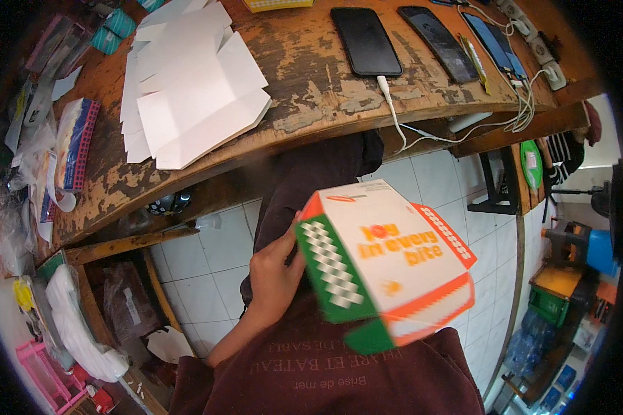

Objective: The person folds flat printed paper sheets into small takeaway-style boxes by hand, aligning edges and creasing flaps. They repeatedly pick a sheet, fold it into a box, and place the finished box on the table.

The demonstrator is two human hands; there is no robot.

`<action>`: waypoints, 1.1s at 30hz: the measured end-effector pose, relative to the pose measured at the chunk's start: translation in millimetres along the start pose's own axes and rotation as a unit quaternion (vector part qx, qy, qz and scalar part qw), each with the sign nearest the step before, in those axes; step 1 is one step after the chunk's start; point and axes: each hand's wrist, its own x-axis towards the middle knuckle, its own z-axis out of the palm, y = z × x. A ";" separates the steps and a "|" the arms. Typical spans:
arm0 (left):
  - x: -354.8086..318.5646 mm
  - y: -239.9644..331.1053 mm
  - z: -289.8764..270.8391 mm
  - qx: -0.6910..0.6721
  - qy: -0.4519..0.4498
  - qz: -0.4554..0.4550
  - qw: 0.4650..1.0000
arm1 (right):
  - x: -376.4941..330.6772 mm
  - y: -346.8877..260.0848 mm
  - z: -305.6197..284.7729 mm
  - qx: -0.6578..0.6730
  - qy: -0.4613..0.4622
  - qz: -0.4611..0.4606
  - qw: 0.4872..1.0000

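My left hand (275, 270) grips a printed cardboard food box (384, 256) by its left edge, with the thumb and fingers closed at the green side. The box is held tilted over my lap, off the table. Its big panel is white with orange and yellow print, one side is green with white checks, and the orange-edged flaps stick out at the right and lower end. The near end is blurred by motion. My right hand does not show; the box and my dark red shirt (339, 377) cover the place where it could be.
A stack of flat white carton blanks (201, 104) lies on the worn wooden table (304, 97). To its right are a black phone (367, 41) on a white cable, more phones and a power strip (533, 41). A tissue pack (77, 142) sits at the left.
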 end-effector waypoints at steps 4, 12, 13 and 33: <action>1.1 0.7 2.4 0.074 0.018 0.073 0.994 | -7.3 1.9 -6.3 0.060 0.058 0.021 0.996; 2.4 5.0 6.7 0.033 0.021 0.088 0.995 | -13.6 6.1 -10.4 0.092 0.106 0.034 0.989; 2.5 6.1 6.8 0.029 0.021 0.077 0.996 | -13.8 7.9 -10.4 0.094 0.108 0.033 0.989; 17.1 12.9 14.1 -0.283 0.110 -0.069 0.950 | -8.2 13.4 -4.1 0.085 0.128 0.001 0.988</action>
